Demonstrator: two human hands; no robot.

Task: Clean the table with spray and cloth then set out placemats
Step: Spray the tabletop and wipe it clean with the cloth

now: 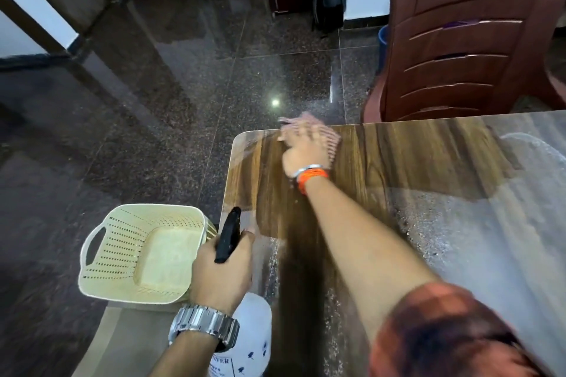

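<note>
My right hand (304,148) presses a pinkish cloth (332,139) flat on the far left corner of the glossy wooden table (428,168); both are blurred by motion. Part of the cloth hangs past the table's far edge. My left hand (222,269) grips a white spray bottle (245,343) by its black trigger head (228,236), held upright just off the table's near left edge. Spray droplets speckle the table surface on the right and near side. No placemats are visible.
A cream perforated plastic basket (122,254) sits on a beige seat to the left of the bottle. A brown plastic chair (459,46) stands at the table's far side. Dark polished stone floor (153,101) spreads left and beyond.
</note>
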